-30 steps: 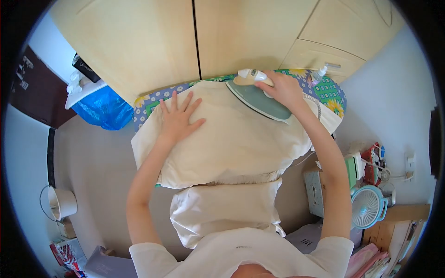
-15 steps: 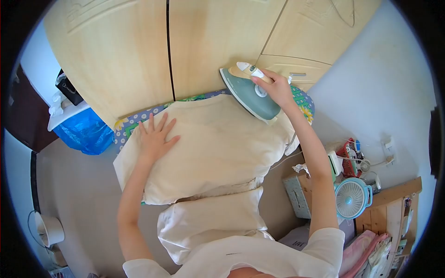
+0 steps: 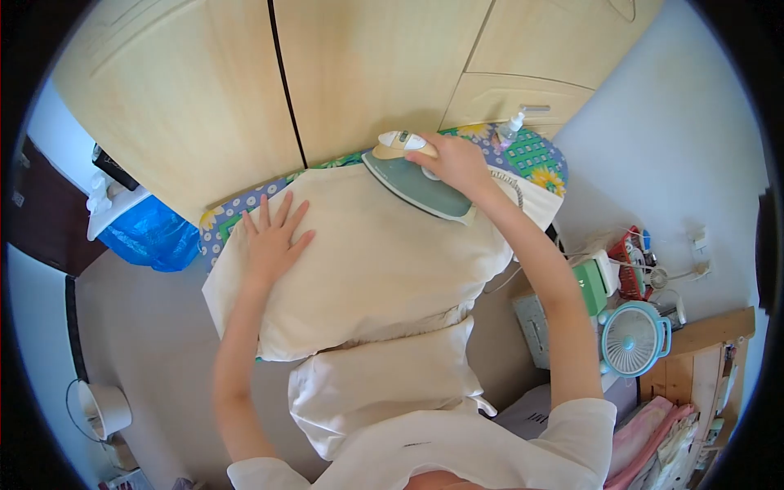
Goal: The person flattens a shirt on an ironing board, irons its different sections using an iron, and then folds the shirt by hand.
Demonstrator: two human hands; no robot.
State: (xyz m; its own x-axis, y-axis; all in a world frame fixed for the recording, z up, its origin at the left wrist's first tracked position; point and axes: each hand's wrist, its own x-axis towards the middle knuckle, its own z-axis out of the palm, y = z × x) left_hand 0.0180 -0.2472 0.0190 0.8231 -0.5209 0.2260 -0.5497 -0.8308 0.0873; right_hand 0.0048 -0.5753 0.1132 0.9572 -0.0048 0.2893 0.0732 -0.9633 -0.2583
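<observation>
A cream-coloured garment (image 3: pixel 367 269) is spread over a floral ironing board (image 3: pixel 539 155), with part of it hanging over the near edge. My left hand (image 3: pixel 273 237) lies flat on the cloth at the left, fingers spread. My right hand (image 3: pixel 457 167) is wrapped round the handle of a green and white steam iron (image 3: pixel 416 186). The iron rests on the upper part of the garment, its pointed end toward the upper left. Its soleplate is hidden. The iron's cord runs to the right, partly behind my forearm.
A spray bottle (image 3: pixel 510 129) stands at the board's far right. Pale wardrobe doors (image 3: pixel 376 73) border the far side. A blue fan (image 3: pixel 634 339) and a red basket (image 3: pixel 633 263) are at the right; a blue bag (image 3: pixel 155 233) hangs at the left. A white bin (image 3: pixel 106 408) stands lower left.
The iron has moved left and slightly down onto the garment, uncovering the spray bottle and the board's right end. My left hand has stayed on the cloth. The view has shifted a little.
</observation>
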